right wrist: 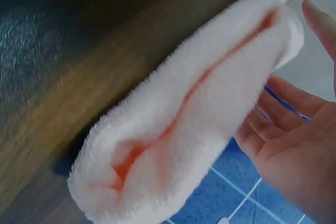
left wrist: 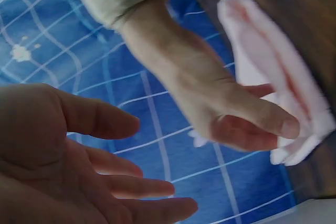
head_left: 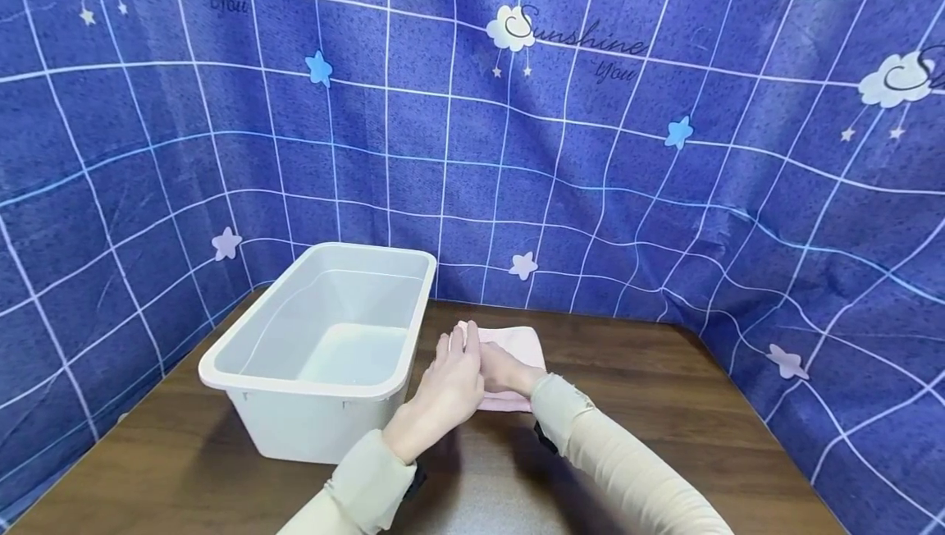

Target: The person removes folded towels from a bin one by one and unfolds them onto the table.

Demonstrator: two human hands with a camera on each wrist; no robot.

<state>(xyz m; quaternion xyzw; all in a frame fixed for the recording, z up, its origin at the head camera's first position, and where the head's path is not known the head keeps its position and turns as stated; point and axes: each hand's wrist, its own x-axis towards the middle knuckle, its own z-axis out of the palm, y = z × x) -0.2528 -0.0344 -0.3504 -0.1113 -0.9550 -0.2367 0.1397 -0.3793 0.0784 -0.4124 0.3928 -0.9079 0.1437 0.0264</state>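
Note:
A folded pink towel (head_left: 517, 346) lies on the brown table, its layered folded edge facing my right wrist camera. My right hand (head_left: 505, 367) is at the towel's left part, its fingers against the towel's upper face. In the right wrist view the thumb of that hand stands apart from the towel (right wrist: 194, 114). My left hand (head_left: 450, 379) is raised just left of the right hand and overlaps it in the head view. In the left wrist view, the left hand's fingers (left wrist: 142, 187) are extended with nothing between them, apart from the towel.
A white plastic tub (head_left: 317, 391) stands on the table to the left of my hands, its inside bare. The wooden table (head_left: 627, 371) stretches to the right of the towel. A blue checked curtain (head_left: 472, 149) with clouds and stars hangs behind and along both sides.

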